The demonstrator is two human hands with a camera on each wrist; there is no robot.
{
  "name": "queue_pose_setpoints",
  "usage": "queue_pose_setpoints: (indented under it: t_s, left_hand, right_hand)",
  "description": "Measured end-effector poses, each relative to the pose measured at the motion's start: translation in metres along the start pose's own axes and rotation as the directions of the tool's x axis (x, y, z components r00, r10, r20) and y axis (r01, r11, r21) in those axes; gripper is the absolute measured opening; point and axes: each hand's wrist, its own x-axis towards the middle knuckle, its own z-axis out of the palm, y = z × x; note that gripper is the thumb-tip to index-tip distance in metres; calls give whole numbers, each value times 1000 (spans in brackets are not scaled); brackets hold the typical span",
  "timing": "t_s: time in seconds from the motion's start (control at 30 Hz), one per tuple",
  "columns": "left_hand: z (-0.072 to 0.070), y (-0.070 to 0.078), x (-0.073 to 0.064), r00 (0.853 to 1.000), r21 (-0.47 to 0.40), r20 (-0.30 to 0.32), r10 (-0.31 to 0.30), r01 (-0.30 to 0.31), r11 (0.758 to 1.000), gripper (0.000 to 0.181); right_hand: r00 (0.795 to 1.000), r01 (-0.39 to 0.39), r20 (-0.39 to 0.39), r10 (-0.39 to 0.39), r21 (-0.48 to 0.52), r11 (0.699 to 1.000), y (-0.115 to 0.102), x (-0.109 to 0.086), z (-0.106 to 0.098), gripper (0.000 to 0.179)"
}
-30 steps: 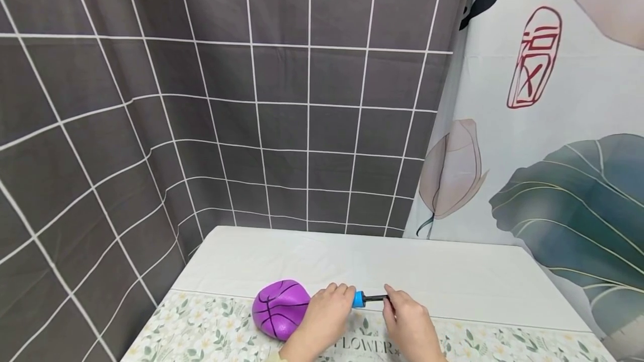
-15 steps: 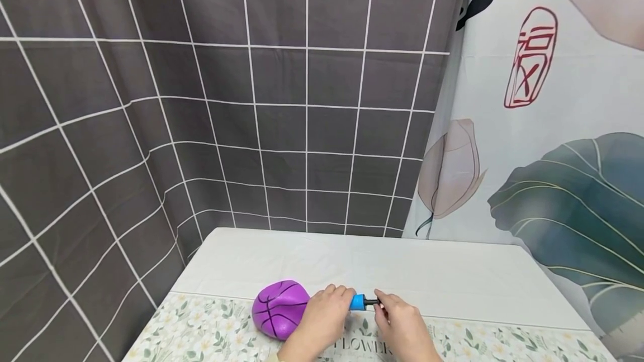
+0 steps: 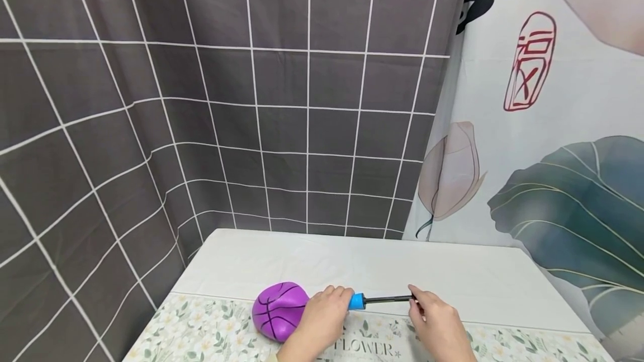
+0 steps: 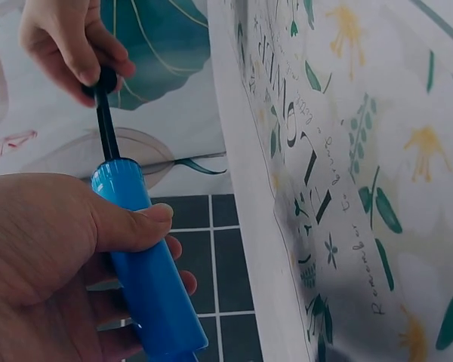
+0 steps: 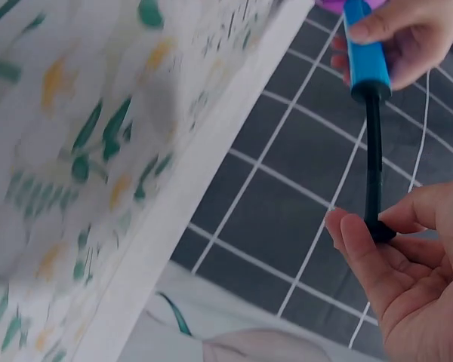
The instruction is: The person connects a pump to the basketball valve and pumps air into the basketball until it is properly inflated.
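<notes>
A purple ball point(image 3: 278, 312) with black basketball lines, dented on top, rests on the table at the left. Beside it my left hand point(image 3: 324, 314) grips the blue barrel of a hand pump point(image 4: 155, 279), thumb across it in the left wrist view. The pump's black rod point(image 3: 387, 299) is drawn well out to the right. My right hand point(image 3: 436, 320) pinches the black knob point(image 5: 379, 230) at the rod's end between thumb and fingers. Whether the pump's tip joins the ball is hidden behind the left hand.
A white table point(image 3: 302, 250) carries a floral cloth point(image 3: 201, 323) with printed lettering along its near part. Behind it hangs a dark grid-patterned curtain point(image 3: 282, 127). On the right is a white curtain point(image 3: 483, 183) with leaf prints.
The right hand first moved left, pushing the rod into the barrel, then drew it out farther to the right. The left hand and the ball have hardly moved.
</notes>
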Motion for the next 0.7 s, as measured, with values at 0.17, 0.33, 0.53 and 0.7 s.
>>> queue_pose_setpoints:
  t_s: [0.17, 0.33, 0.53, 0.7]
  left_hand:
    - [-2, 0, -1, 1000, -2, -4, -1, 1, 1000, 41]
    - [-2, 1, 1, 1000, 35, -15, 4, -3, 999, 38]
    - [-5, 5, 3, 999, 88, -30, 10, -7, 996, 37]
    - [-7, 8, 3, 999, 136, -39, 21, -15, 991, 38]
  right_hand:
    - [1000, -6, -18, 6, -10, 1000, 8, 0, -6, 28]
    - [998, 31, -61, -32, -21, 999, 6, 1, -1, 27]
    - [993, 69, -96, -73, -44, 997, -9, 3, 10, 26]
    - [993, 82, -77, -86, -48, 995, -25, 1, 21, 24]
